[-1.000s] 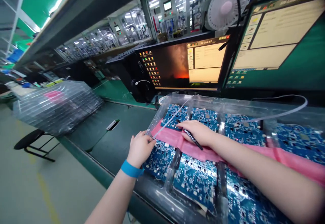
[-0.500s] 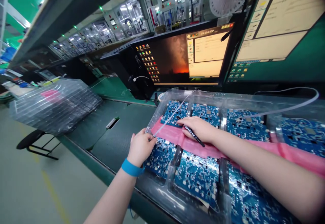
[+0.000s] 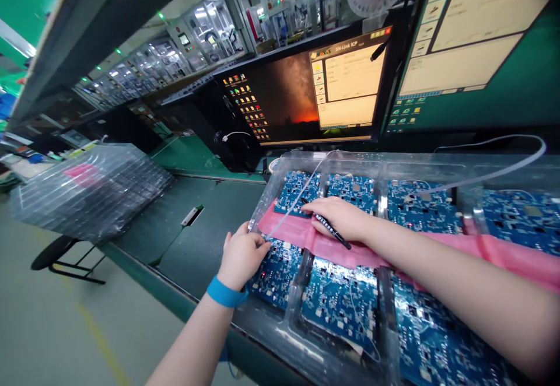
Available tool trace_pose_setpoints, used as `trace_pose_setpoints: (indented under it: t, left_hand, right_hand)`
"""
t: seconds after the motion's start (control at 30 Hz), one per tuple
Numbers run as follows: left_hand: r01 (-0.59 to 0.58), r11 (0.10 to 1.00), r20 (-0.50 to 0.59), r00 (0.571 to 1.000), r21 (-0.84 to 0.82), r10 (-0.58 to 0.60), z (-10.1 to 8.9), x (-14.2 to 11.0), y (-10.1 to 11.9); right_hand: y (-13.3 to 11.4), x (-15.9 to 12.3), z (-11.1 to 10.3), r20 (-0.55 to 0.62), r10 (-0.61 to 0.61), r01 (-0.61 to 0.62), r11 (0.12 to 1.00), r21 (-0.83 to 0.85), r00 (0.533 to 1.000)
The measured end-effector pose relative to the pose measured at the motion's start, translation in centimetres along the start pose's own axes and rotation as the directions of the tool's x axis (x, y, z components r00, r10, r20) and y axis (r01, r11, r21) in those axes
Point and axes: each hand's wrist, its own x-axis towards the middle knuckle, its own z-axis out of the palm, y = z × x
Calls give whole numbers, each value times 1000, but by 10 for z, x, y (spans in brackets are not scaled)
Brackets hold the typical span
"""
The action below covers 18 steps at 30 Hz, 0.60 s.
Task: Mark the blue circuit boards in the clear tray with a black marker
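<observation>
Pen [image 3: 331, 230] sits in the right hand [image 3: 339, 218], fingers [image 3: 319, 208] curled narrowly around it in a writing grip above a blue circuit board [image 3: 289, 190]. Left of those fingers, the left hand [image 3: 241, 260] appears to pinch a clear strip [image 3: 297, 195], seemingly keeping it taut at the tray [image 3: 394, 158] corner.

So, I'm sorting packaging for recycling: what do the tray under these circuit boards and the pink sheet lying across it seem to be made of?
The tray looks like clear, glossy moulded plastic: you can see through its walls, and its pockets are formed around each board. The pink sheet looks like thin, soft plastic film, judging by its creases and slight sheen, though the exact type can't be told from its look.
</observation>
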Motion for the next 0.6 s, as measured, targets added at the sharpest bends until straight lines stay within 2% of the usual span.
trace_pose_setpoints:
  t: [0.2,0.37,0.43,0.5,0.57,0.6]
  left_hand:
    - [-34,988,-19,999,153,37,4,-2,2]
    - [-39,984,-24,999,176,44,2,-4,3]
    - [-57,985,-37,997,163,64,0,-5,2]
    - [-99,985,-47,993,143,107,-4,-5,-1]
    - [-156,981,-49,986,116,162,-9,-5,-7]
    - [-179,978,-39,982,104,184,-13,-5,-11]
  right_hand:
    - [2,0,1,-1,-13,13,1000,11,1000]
    - [-3,1,2,-11,-14,14,1000,6,1000]
    - [-16,-3,-14,-19,-17,17,1000,-20,1000]
    - [-35,-17,-44,5,-30,30,999,-36,1000]
    - [-57,-48,-80,86,-44,47,998,-35,995]
    - [-67,-69,-99,109,-13,17,999,-41,994]
